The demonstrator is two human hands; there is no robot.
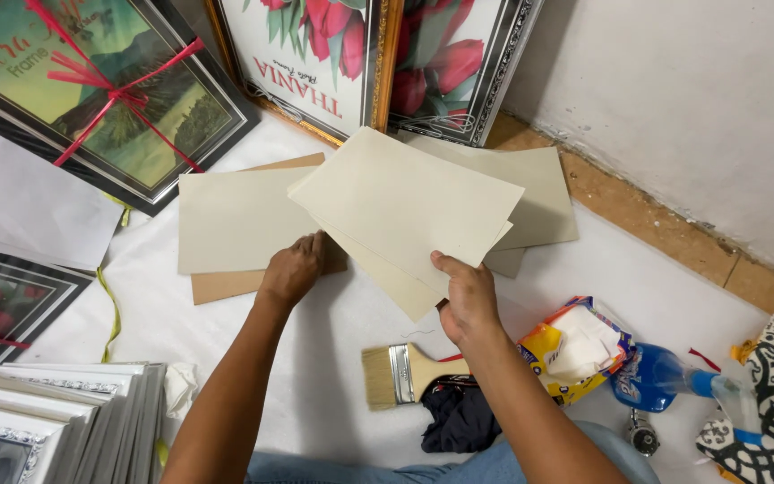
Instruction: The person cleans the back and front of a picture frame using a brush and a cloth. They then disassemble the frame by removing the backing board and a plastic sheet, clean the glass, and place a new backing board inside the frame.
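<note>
My right hand [468, 296] grips a cream cardboard sheet [405, 202] by its near edge, thumb on top, and holds it tilted above the floor. A second cream sheet [396, 282] shows just under it. My left hand [293, 269] rests on the sheets lying on the white floor cover: a pale grey sheet [235, 220] over a brown cardboard piece [221, 287]. More grey sheets [539, 202] lie behind to the right.
Framed pictures lean at the back: a landscape tied with red ribbon [109, 99] and tulip prints [315, 54]. A stack of frames [47, 421] sits near left. A paintbrush [405, 372], dark cloth [459, 421], wipes packet [575, 350] and blue spray bottle [665, 376] lie at right.
</note>
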